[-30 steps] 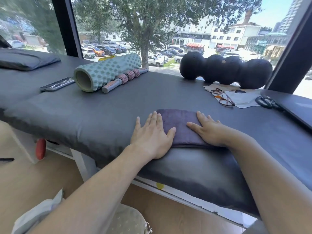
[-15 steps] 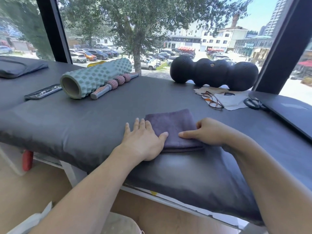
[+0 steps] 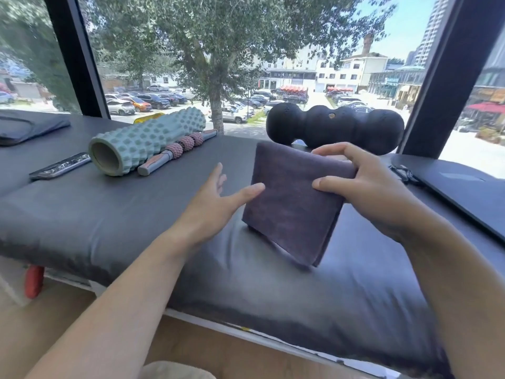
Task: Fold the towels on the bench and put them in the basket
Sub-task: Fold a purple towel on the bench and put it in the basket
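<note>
A folded dark purple towel (image 3: pixel 289 203) is lifted off the grey padded bench (image 3: pixel 109 220) and tilted, its lower corner hanging just over the cushion. My right hand (image 3: pixel 363 187) grips its upper right edge, thumb in front and fingers behind. My left hand (image 3: pixel 216 206) hovers beside the towel's left edge with fingers spread, its thumb tip at the cloth. No basket is in view.
A green knobbed foam roller (image 3: pixel 142 143), a massage stick (image 3: pixel 177 151) and a dark flat remote-like bar (image 3: pixel 60 166) lie at the back left. A black peanut-shaped roller (image 3: pixel 336 127) sits by the window. Glasses (image 3: pixel 404 173) and a dark laptop (image 3: pixel 464 192) are at the right.
The towel lay flat under both palms before. My right hand has picked it up and tilted it, and my left hand has come off it.
</note>
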Demonstrator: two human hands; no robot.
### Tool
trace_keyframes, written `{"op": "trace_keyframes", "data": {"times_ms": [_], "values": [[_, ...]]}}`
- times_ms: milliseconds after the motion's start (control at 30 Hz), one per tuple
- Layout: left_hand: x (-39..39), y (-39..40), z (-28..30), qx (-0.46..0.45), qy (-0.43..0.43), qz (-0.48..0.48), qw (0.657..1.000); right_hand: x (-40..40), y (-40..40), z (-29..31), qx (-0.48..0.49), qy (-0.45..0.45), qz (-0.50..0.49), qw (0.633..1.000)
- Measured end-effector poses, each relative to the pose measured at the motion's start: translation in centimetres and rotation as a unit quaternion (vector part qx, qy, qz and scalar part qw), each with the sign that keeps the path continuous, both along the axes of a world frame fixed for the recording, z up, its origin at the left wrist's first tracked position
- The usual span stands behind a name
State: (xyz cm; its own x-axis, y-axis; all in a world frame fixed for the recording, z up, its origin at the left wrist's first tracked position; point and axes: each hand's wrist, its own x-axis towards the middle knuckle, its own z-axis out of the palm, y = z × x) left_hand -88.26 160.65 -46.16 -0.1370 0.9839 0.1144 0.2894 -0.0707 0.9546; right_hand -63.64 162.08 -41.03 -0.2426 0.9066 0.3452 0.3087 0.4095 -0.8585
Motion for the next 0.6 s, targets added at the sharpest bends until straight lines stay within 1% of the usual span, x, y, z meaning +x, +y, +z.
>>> {"op": "trace_keyframes", "data": {"times_ms": [67, 133, 200, 233, 267, 400, 500, 600], "values": [[0.2, -0.3, 0.1, 0.008, -0.043, -0.089, 0.995, 0.3, -0.7, 0.9, 0.018, 0.028, 0.032, 0.999], [0.5, -0.7, 0.1, -0.003, -0.096, -0.188, 0.978, 0.2, -1.0, 1.3, -0.008, 0.078, 0.077, 0.994], [0.8, -1.1, 0.2, -0.048, -0.188, -0.223, 0.955, 0.0, -0.8, 0.9, -0.049, 0.114, 0.097, 0.988], [0.8, -1.1, 0.1, -0.061, -0.214, -0.214, 0.951, -0.1, -0.4, 0.5, -0.073, 0.124, 0.096, 0.985], [0.8, -1.0, 0.0, -0.065, -0.218, -0.196, 0.954, -0.1, 0.0, 0.1, -0.099, 0.128, 0.092, 0.983], [0.9, -0.4, -0.8, -0.075, -0.156, -0.136, 0.976, -0.3, 1.9, -2.7, -0.202, 0.088, 0.049, 0.974], [0.7, -0.1, -1.5, -0.072, -0.141, -0.114, 0.981, -0.6, 2.9, -4.6, -0.270, 0.090, 0.076, 0.956], [-0.1, 0.3, -2.0, -0.065, -0.145, -0.099, 0.982, -0.3, 3.5, -5.5, -0.297, 0.085, 0.117, 0.944]]}}
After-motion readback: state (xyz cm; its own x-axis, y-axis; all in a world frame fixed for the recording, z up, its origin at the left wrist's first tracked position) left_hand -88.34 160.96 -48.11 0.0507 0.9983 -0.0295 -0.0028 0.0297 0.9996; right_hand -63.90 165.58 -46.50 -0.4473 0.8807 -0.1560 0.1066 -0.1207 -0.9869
